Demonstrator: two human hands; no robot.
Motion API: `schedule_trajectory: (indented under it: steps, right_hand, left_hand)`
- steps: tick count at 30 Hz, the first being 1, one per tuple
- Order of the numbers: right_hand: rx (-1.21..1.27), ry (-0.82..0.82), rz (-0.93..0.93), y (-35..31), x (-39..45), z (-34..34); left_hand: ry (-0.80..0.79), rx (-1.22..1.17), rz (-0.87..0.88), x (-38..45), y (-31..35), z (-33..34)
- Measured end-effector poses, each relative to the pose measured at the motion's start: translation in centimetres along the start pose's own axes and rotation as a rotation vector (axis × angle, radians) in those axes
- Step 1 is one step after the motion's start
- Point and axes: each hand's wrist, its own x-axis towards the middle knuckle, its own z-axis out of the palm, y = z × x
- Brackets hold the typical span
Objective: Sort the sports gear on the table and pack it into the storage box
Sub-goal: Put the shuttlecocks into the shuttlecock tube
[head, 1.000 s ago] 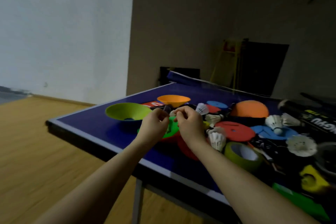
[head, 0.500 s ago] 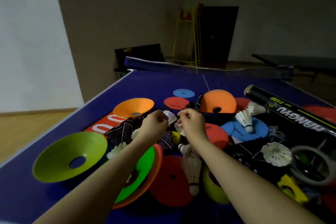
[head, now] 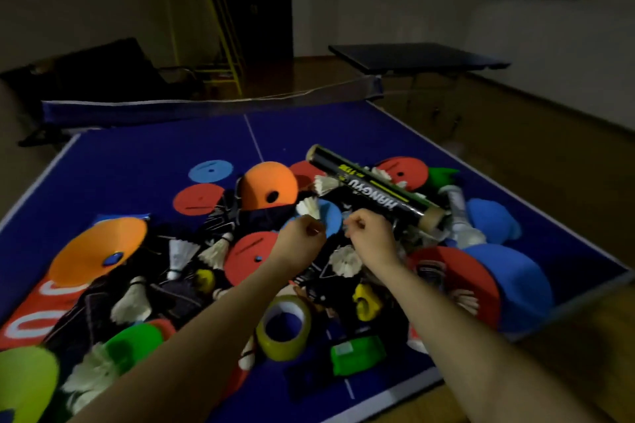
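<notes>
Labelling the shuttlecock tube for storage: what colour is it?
Black with yellow lettering, clearest in the head view.

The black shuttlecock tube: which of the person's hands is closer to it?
The right hand. It sits just in front of the black shuttlecock tube, almost at its side. The left hand is further off to the left, over the blue disc.

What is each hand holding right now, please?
Left hand: fingers curled, pinching something small; what it is cannot be told.
Right hand: fingers curled beside the black cardboard shuttlecock tube; contents of its grip unclear.
</notes>
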Motion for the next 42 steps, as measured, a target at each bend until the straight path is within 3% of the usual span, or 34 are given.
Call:
schedule_trajectory:
  steps: [6,15,24,34,42]
  right_hand:
    - [-0.291,0.002,0.041,6.2,3.0,-7.7]
    - [-0.519,-0.282,0.309,12.7,3.8,-10.0]
    - [-0.370,-0.234,0.354,11.8,4.1,-9.2]
    - [-0.170,-0.109,0.126,5.5,3.8,-10.5]
    - [0.235,-0.074,0.061,1.3,2.6,-9.1]
  left_hand:
    - [-0.167,0.020,0.042,3.3,4.4,8.7]
    - [-0.292,0.039,0.004,4.6,4.7,14.2]
    - [-0.309,-0.020,-0.001,4.2,3.5,13.4]
    - [-0.452,-0.046,-0.058,2.9,5.6,11.2]
    - [-0.107,0.055,-0.020,2.4,4.4,8.8]
